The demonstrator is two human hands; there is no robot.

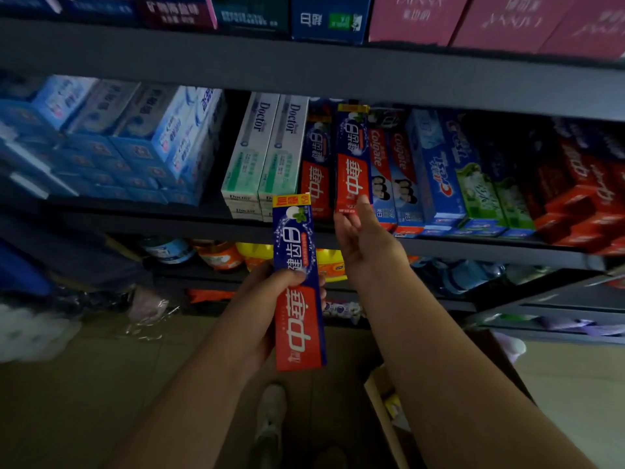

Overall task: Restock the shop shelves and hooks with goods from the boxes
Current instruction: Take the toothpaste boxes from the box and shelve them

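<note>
My left hand [270,292] grips a blue-and-red toothpaste box [299,286] upright in front of the shelves, thumb across its front. My right hand [363,245] reaches up to the middle shelf [338,231], its fingertips touching the lower end of a second blue-and-red toothpaste box [353,157] that stands on end among the other toothpaste boxes. A matching box [316,170] stands just left of it.
White Doctor boxes [267,154], Colgate boxes [392,170], blue, green and red toothpaste boxes fill the middle shelf. Pink cartons [507,22] sit on the top shelf. Jars [220,255] stand on the lower shelf. An open cardboard box [389,407] lies on the floor by my foot [270,418].
</note>
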